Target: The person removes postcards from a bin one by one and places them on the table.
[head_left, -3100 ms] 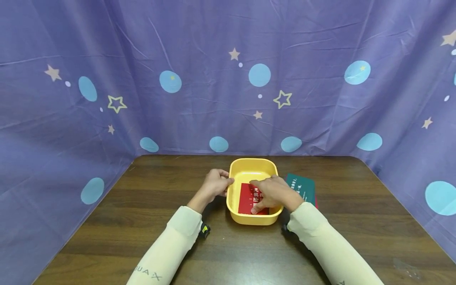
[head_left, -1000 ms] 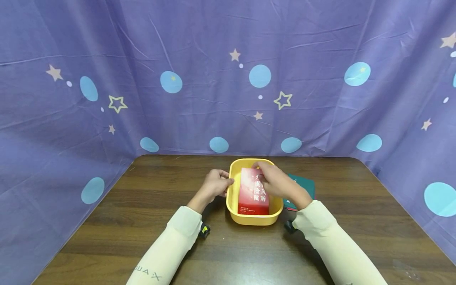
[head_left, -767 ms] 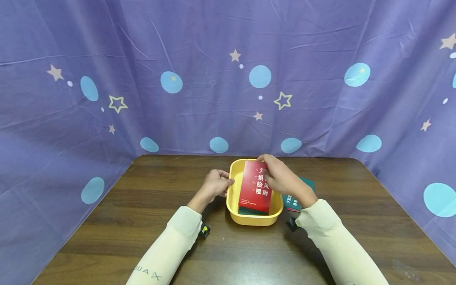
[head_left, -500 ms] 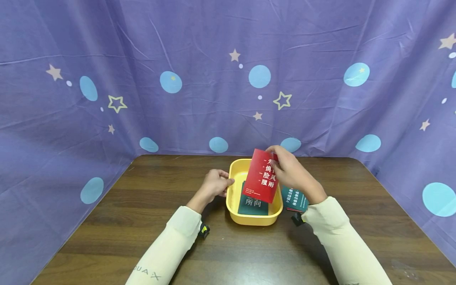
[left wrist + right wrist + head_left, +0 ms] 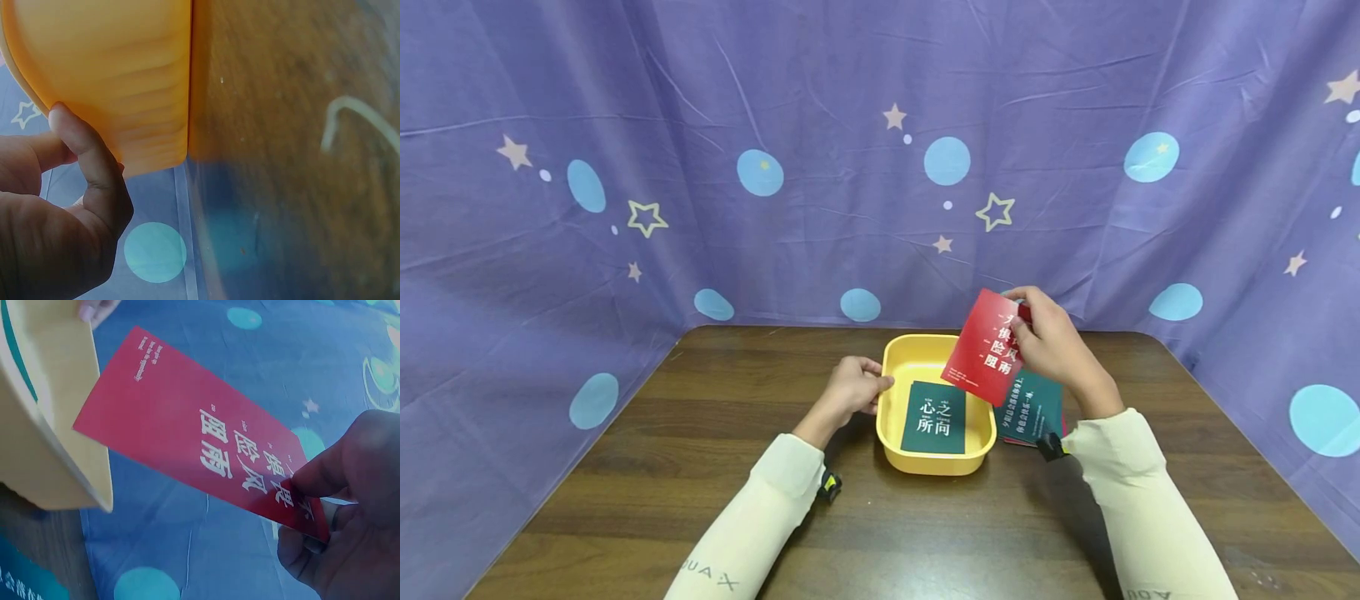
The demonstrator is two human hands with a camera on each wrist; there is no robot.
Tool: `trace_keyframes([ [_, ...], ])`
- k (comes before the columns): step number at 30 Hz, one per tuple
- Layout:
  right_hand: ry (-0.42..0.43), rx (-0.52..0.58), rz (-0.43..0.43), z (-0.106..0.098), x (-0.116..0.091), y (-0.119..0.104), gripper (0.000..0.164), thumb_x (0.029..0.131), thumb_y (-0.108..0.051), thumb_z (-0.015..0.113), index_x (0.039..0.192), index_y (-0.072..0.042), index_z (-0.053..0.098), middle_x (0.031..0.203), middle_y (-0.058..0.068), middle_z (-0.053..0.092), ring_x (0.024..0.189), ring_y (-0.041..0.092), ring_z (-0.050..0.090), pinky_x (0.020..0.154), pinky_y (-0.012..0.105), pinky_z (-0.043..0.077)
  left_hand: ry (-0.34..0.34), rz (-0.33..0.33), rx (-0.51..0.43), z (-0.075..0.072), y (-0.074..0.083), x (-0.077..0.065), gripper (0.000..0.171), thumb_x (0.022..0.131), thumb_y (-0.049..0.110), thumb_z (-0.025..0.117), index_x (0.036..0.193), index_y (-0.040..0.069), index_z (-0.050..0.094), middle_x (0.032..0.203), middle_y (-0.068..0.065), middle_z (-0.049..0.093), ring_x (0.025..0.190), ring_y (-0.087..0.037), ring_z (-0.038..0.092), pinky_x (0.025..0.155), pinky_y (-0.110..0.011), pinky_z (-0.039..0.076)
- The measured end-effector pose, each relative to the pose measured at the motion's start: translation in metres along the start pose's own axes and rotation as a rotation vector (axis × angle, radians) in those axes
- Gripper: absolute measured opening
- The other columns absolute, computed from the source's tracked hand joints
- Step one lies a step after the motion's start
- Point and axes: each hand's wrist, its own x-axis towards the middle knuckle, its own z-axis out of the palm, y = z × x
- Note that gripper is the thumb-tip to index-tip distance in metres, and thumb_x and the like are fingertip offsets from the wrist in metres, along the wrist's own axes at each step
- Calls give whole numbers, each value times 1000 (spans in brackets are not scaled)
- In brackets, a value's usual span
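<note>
Pinched at its top corner between thumb and fingers, the red card (image 5: pixel 988 347) hangs tilted in the right hand (image 5: pixel 1054 346), up in the air above the far right corner of the yellow tub (image 5: pixel 889 417) and clear of its rim. The wrist view shows the thumb pressed on the printed face, fingers behind, a firm edge pinch. Over on the tub's left wall, the left hand (image 5: pixel 848 390) clasps the rim, thumb hooked over the lip, bracing it against the wooden table (image 5: pixel 700 467). Inside the tub, a green card (image 5: pixel 934 417) lies flat on the floor, face up. Just right of the tub, a small stack of cards (image 5: pixel 1033 407) sits on the table, a green one on top, almost under the lifted card. Good form now, I'd say, means keeping that pinch light but secure so the card doesn't bend, holding the tub steady, and lowering the card flat and square onto the stack.
</note>
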Motion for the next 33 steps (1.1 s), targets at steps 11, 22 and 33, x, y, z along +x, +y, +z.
trace_keyframes([
  [11, -14, -74, 124, -22, -7, 35, 27, 95, 3, 45, 122, 5, 48, 105, 21, 55, 88, 30, 53, 71, 41, 47, 3, -4, 7, 1, 1, 0, 25, 89, 7, 69, 108, -5, 59, 83, -20, 65, 49, -12, 56, 46, -28, 57],
  [22, -143, -71, 271, -18, -17, 71, 33, 91, 2, 42, 123, 8, 46, 104, 27, 57, 91, 35, 54, 73, 40, 47, 8, -5, -6, 0, -1, 0, 24, 89, 7, 69, 107, -5, 59, 83, -21, 66, 47, -11, 54, 43, -26, 55],
  [33, -198, 97, 430, -1, -28, 98, 31, 93, 0, 37, 123, 6, 44, 110, 25, 54, 92, 32, 52, 68, 31, 48, 6, -1, 11, 0, -1, -1, 24, 89, 8, 69, 106, -4, 59, 90, -25, 65, 47, -11, 53, 43, -25, 55],
])
